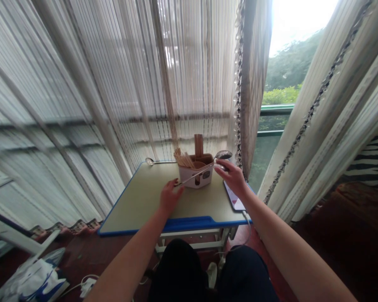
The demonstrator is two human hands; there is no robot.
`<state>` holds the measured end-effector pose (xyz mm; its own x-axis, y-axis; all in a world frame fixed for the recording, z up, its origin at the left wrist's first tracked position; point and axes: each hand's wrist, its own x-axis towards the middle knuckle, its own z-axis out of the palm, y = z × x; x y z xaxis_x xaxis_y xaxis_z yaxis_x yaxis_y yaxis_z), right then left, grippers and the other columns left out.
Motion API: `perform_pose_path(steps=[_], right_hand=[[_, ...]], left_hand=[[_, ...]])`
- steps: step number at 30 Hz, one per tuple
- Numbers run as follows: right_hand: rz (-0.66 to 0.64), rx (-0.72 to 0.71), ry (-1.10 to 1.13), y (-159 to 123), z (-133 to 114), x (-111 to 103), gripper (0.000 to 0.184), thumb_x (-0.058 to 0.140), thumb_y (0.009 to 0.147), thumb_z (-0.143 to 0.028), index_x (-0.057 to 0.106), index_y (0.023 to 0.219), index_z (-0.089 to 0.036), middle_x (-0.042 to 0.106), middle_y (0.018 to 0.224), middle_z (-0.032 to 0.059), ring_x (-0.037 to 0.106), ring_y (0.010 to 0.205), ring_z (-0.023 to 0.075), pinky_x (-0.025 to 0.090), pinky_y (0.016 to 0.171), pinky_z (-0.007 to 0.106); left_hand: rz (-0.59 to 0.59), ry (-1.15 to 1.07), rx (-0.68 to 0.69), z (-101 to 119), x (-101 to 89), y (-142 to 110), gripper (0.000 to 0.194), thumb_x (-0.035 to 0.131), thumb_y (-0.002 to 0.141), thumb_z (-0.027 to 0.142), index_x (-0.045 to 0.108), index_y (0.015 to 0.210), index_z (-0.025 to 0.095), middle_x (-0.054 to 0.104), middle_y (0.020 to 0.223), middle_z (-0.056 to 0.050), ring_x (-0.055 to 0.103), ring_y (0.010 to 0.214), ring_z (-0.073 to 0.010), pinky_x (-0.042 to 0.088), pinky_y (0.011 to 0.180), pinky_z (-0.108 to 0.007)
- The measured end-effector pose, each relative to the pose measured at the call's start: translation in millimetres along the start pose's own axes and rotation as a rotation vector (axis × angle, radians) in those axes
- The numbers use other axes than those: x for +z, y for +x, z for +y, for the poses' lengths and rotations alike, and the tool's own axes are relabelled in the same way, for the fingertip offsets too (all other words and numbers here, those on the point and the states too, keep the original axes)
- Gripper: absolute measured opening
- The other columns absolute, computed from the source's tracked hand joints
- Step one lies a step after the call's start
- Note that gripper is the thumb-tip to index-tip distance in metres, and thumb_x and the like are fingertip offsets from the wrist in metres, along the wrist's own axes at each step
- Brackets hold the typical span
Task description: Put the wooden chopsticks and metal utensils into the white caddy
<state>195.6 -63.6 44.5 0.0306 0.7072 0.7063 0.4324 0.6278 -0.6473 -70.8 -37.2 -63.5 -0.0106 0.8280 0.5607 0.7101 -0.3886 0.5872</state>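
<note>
A long metal spoon (223, 155) lies slanted across a white utensil holder (195, 175) at the far side of the small table (138, 201). My left hand (169, 196) is closed on the low end of the spoon's handle, in front of the holder. Right of the holder, my right hand (233, 178) curls its fingers around the spoon just under the bowl. The holder contains wooden chopsticks (183, 159) and a wooden piece (198, 146) standing upright.
A second metal spoon (150, 161) lies at the table's far left edge. A phone (234, 200) with a cable lies under my right wrist. Curtains hang behind the table, with a window gap on the right. Bags and a cable lie on the floor at left.
</note>
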Motion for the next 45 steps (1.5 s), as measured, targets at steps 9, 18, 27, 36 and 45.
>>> perform_pose_path(steps=[9, 18, 27, 36, 45], right_hand=[[0.236, 0.018, 0.008, 37.2, -17.4, -62.2, 0.036, 0.063, 0.074, -0.039, 0.066, 0.103, -0.017, 0.069, 0.088, 0.0044, 0.062, 0.074, 0.0152, 0.050, 0.067, 0.028], [0.300, -0.029, -0.040, 69.9, 1.8, -93.5, 0.036, 0.064, 0.073, -0.037, 0.066, 0.104, -0.018, 0.068, 0.091, 0.0042, 0.062, 0.077, 0.0150, 0.050, 0.071, 0.030], [0.163, -0.082, -0.121, 98.1, 17.2, -103.4, 0.031, 0.065, 0.074, -0.036, 0.067, 0.100, -0.019, 0.068, 0.099, 0.0061, 0.063, 0.088, 0.0182, 0.050, 0.080, 0.033], [0.034, -0.145, -0.195, 115.3, 27.9, -93.4, 0.032, 0.067, 0.072, -0.036, 0.067, 0.101, -0.021, 0.068, 0.100, 0.0055, 0.064, 0.090, 0.0186, 0.051, 0.083, 0.032], [-0.094, -0.168, -0.202, 114.1, 43.2, -71.9, 0.035, 0.067, 0.072, -0.037, 0.067, 0.102, -0.020, 0.067, 0.104, 0.0058, 0.063, 0.094, 0.0192, 0.050, 0.087, 0.034]], left_hand=[[-0.145, -0.328, -0.343, -34.0, 18.5, 32.7, 0.041, 0.052, 0.081, 0.030, 0.054, 0.118, 0.014, 0.060, 0.116, -0.014, 0.059, 0.101, -0.0221, 0.048, 0.085, -0.036], [-0.309, -0.769, -0.326, -41.6, 37.3, 61.7, 0.084, 0.070, 0.056, 0.018, 0.038, 0.133, 0.026, 0.050, 0.130, -0.011, 0.053, 0.112, -0.0268, 0.050, 0.083, -0.038], [-0.365, -0.871, -0.300, -29.2, 36.1, 66.4, 0.084, 0.076, 0.056, 0.030, 0.041, 0.131, 0.021, 0.054, 0.125, -0.012, 0.055, 0.109, -0.0285, 0.048, 0.088, -0.041], [-0.370, -0.818, -0.257, -35.7, 36.4, 69.6, 0.070, 0.076, 0.059, 0.036, 0.050, 0.122, 0.017, 0.058, 0.121, -0.011, 0.052, 0.114, -0.0271, 0.045, 0.093, -0.041], [-0.363, -0.804, -0.261, -33.7, 35.5, 69.1, 0.069, 0.077, 0.058, 0.034, 0.052, 0.119, 0.017, 0.061, 0.117, -0.011, 0.056, 0.109, -0.0269, 0.046, 0.092, -0.041]])
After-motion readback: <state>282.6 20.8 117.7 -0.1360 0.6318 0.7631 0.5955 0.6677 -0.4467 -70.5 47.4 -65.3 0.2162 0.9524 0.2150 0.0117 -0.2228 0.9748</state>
